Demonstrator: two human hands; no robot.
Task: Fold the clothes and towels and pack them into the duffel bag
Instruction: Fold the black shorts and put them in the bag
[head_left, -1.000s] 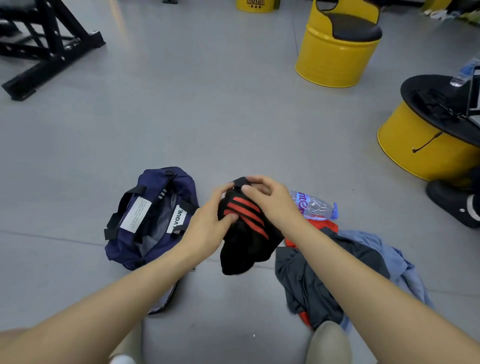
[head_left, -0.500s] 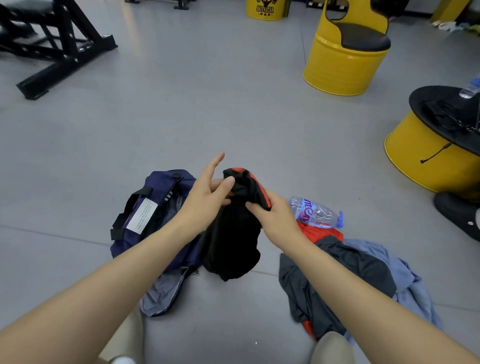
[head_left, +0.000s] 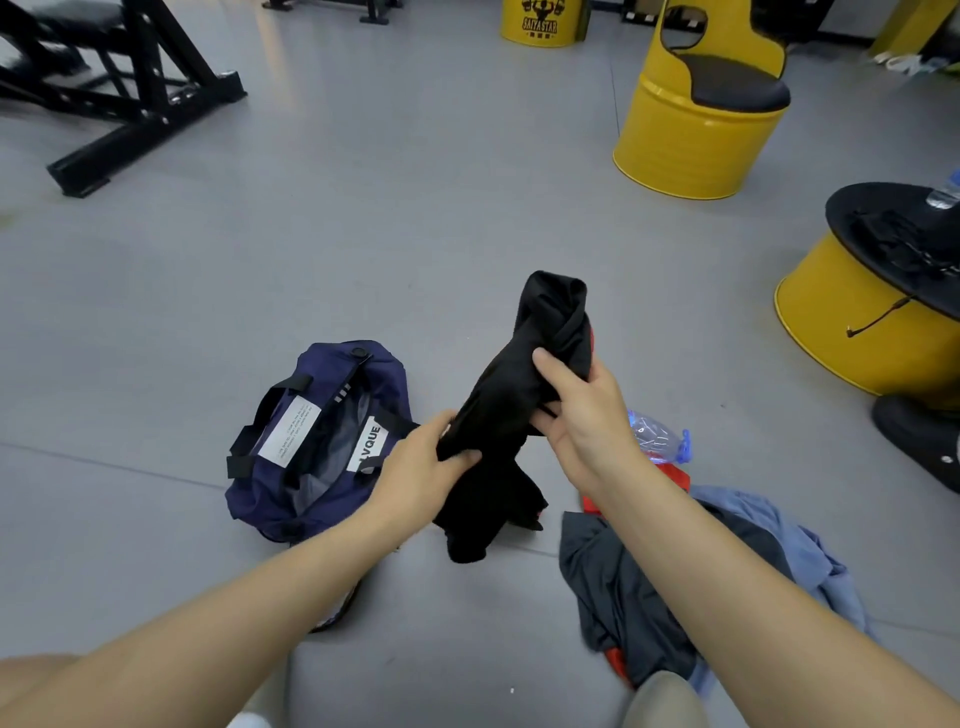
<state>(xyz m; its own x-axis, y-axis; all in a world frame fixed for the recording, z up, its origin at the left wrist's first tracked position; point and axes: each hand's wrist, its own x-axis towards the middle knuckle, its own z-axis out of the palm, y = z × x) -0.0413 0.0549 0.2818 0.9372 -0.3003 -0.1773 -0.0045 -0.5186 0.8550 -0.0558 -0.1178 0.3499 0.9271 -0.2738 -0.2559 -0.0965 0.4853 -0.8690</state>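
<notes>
Both hands grip a bunched black garment held above the floor, its long axis tilted up and away: the right hand high, the left hand lower. The open duffel bag lies just left, nearer the left hand.

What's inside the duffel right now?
The duffel is open: only grey lining and white labels show, no clothes visible. Its near end is hidden behind the left hand.
</notes>
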